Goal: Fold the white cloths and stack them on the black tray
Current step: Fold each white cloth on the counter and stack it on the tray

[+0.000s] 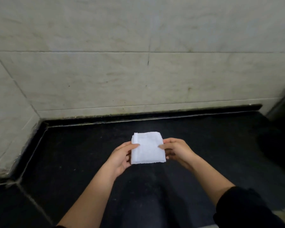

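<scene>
White cloth [147,148] folded to small thick square, L hand [122,157] & R hand [177,150] fingers pinching its sides

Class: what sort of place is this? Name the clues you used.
Probably a service counter, perhaps in a kitchen or washroom: a black worktop runs into a corner of pale wall tiles, with a folded white cloth held over it.

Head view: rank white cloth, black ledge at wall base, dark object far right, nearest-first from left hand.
1. White cloth, in the left hand's grip.
2. Black ledge, straight ahead beyond the cloth.
3. Dark object, far right edge.
</scene>
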### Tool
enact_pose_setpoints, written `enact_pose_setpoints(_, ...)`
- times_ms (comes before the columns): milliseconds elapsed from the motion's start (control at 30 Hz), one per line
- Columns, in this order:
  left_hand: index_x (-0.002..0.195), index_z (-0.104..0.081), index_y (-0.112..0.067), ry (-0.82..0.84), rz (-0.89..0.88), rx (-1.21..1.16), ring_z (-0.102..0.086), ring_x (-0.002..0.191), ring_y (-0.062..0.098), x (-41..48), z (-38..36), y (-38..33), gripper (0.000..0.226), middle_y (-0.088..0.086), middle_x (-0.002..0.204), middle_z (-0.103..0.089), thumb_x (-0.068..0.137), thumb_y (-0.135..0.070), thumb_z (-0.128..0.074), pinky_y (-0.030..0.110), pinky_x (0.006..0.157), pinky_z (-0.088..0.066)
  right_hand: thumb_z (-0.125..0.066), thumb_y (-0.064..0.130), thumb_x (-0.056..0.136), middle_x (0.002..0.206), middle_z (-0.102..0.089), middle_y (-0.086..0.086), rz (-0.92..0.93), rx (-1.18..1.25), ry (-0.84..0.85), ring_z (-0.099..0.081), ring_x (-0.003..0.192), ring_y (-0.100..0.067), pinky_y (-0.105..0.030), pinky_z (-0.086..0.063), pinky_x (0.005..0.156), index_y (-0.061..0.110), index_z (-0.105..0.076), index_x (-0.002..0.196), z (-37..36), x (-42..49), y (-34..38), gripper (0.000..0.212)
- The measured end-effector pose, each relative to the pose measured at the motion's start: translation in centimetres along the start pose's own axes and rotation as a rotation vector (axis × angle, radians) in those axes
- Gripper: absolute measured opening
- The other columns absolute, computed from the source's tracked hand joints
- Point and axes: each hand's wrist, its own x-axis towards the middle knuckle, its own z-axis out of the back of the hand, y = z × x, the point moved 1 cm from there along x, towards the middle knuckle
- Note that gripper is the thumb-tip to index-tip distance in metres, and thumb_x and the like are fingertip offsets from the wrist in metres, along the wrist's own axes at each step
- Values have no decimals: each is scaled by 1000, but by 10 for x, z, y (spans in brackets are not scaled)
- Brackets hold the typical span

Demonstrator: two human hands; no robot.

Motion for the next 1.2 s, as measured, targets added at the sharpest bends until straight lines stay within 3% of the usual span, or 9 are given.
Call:
enact_pose_setpoints(267,119,-63,-12,217,8,136,-69,96,24,14,-149,9,37,10,110,-71,83,-11,-69,31,64,-58,-72,4,78,77,-70,-9,83,26,-201,-60,61,-17,-26,-47,55,7,-69,89,141,-47,12,11)
enact_pose_setpoints(467,117,-64,-12,288,-11,194,-69,98,23,18,-280,34,35,8,111,-71,82,-11,-70,35,77,-58,-74,6,78,80,-71,-9,129,-10,-283,-62,62,-17,-25,-47,52,8,-69,90,270,-78,16,12)
enact_pose_setpoints(733,113,-65,-15,364,-2,260,-68,90,18,23,-465,74,28,5,106,-70,85,-12,-66,29,63,-55,-72,4,78,76,-70,-10,144,4,-411,-61,60,-17,-24,-47,52,2,-70,95,447,-121,21,16)
enact_pose_setpoints(1067,113,-67,-15,475,-59,395,-68,90,16,65,-659,77,28,3,105,-72,84,-13,-68,28,63,-55,-71,0,79,74,-65,-15,185,99,-542,-56,54,-18,-23,-45,48,-5,-67,100,628,-129,41,22)
enact_pose_setpoints(1200,110,-67,-16,530,-60,414,-68,88,14,93,-728,80,24,1,103,-72,86,-15,-67,28,69,-55,-72,0,79,69,-65,-11,176,124,-568,-56,53,-15,-21,-45,47,1,-68,93,695,-122,49,15)
